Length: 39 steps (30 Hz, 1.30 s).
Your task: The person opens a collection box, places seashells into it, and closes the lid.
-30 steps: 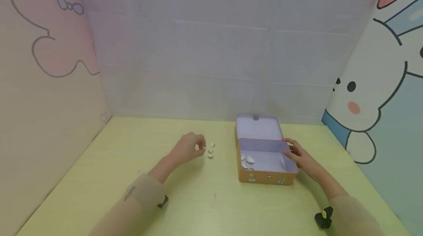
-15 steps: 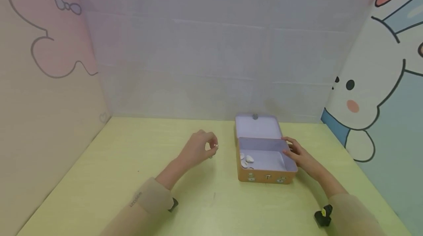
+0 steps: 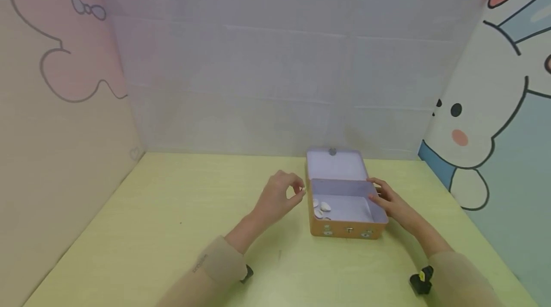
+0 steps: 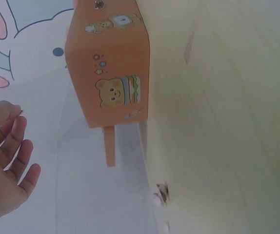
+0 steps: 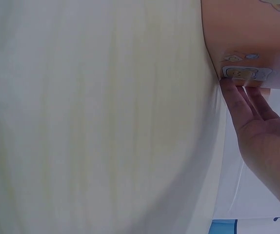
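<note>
My left hand (image 3: 277, 197) pinches a small whitish piece (image 3: 303, 189), perhaps a shell, between thumb and index finger, just left of the open lunch-box-style tin (image 3: 348, 230). In the left wrist view the left hand (image 4: 6, 156) is raised beside the tin's orange, bear-printed end (image 4: 115, 73). Several white seashells (image 3: 325, 207) lie inside at the tin's left. My right hand (image 3: 393, 206) holds the tin's right wall, thumb over the rim. The right wrist view has the fingers of the right hand (image 5: 267, 126) against the tin's outer side.
The tin's lid (image 3: 337, 164) stands open at the back. Loose shells (image 4: 160, 194) lie on the pale yellow table (image 3: 129, 230); the left hand hides them in the head view. Printed cartoon panels (image 3: 486, 106) and a plain back wall (image 3: 241, 68) enclose the table.
My left hand has moved right from the loose shells to the tin's left side, carrying the small whitish piece. The right hand stays on the tin.
</note>
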### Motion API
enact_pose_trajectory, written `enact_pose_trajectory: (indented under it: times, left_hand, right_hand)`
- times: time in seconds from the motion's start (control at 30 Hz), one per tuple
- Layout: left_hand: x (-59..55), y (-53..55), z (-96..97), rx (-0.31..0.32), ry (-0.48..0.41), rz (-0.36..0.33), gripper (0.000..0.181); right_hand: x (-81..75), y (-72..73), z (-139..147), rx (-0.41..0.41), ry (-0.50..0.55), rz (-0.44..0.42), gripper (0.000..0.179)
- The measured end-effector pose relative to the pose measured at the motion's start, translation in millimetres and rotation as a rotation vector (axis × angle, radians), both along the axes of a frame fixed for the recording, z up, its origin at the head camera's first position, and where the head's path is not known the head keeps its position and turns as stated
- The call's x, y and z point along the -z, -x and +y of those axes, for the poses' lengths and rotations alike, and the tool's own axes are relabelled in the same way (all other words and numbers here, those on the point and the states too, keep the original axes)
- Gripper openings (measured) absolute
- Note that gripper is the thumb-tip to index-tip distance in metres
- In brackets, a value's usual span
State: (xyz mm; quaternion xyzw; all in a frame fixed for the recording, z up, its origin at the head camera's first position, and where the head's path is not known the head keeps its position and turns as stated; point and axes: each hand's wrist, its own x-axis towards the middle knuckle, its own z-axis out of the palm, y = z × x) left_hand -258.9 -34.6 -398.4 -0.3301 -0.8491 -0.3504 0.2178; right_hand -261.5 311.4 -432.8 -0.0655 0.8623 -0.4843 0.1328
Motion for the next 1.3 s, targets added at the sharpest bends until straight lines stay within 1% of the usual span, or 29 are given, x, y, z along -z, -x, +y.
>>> enact_pose_trajectory:
  times: [0.13, 0.2, 0.3, 0.37, 0.53, 0.63, 0.7, 0.87, 1.07, 1.2, 1.3]
  left_hand:
    - [3.8, -0.3, 12.6, 0.023, -0.037, 0.008, 0.009]
    - [5.7, -0.2, 18.5, 0.037, -0.05, -0.005, 0.009]
    - [9.2, 0.1, 27.3, 0.06, -0.05, -0.022, 0.008]
    - [13.0, 1.1, 33.4, 0.075, -0.041, -0.019, 0.007]
    - [22.5, 3.5, 48.5, 0.114, 0.011, 0.022, 0.007]
    - [25.7, 4.3, 56.6, 0.128, 0.059, 0.025, 0.007]
    - [26.7, 4.7, 61.2, 0.122, 0.107, 0.016, 0.006]
    - [24.4, 3.8, 68.8, 0.103, 0.222, 0.003, 0.005]
    - [24.3, 3.8, 73.4, 0.121, 0.308, -0.026, 0.004]
    - [25.7, 3.7, 73.4, 0.133, 0.335, -0.051, 0.005]
    - [24.6, 3.8, 71.1, 0.15, 0.329, -0.06, 0.008]
  right_hand:
    - [1.4, 0.3, 0, 0.005, 0.002, 0.001, 0.061]
    - [2.1, 0.6, 1, 0.006, 0.005, 0.0, 0.06]
    - [2.2, 1.3, 1, 0.0, 0.003, -0.003, 0.062]
    - [2.1, 2.2, 0, 0.002, 0.0, -0.004, 0.062]
    - [4.3, 4.4, 0, 0.008, -0.005, -0.013, 0.064]
    - [5.0, 4.7, 0, 0.012, -0.008, -0.019, 0.064]
    - [4.8, 4.7, 0, 0.013, -0.011, -0.018, 0.064]
    - [2.2, 3.8, -2, 0.012, -0.017, -0.019, 0.065]
    - [1.6, 3.6, -2, 0.012, -0.004, -0.024, 0.064]
    - [4.4, 3.3, 1, 0.005, -0.004, -0.004, 0.062]
    - [6.2, 2.9, 2, 0.003, -0.01, 0.01, 0.06]
